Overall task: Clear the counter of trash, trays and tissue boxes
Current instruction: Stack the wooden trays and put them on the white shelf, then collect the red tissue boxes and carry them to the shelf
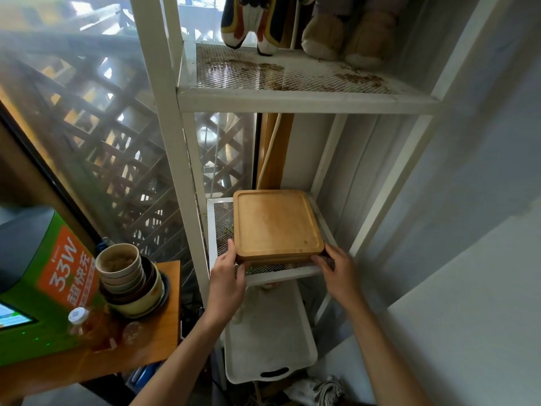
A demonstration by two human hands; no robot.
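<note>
Both hands, left [227,272] and right [336,266], clamp the tray stack [276,224] at its near corners; rigid wood, moderately heavy.

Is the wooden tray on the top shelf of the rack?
No, the wooden tray lies on the lower mesh shelf, held by both hands; the top shelf carries only plush toys.

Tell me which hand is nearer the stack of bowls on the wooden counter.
Left. The left hand holds the wooden tray's near-left corner, on the side facing the stack of bowls. The right hand is at the tray's near-right corner, farther away.
</note>
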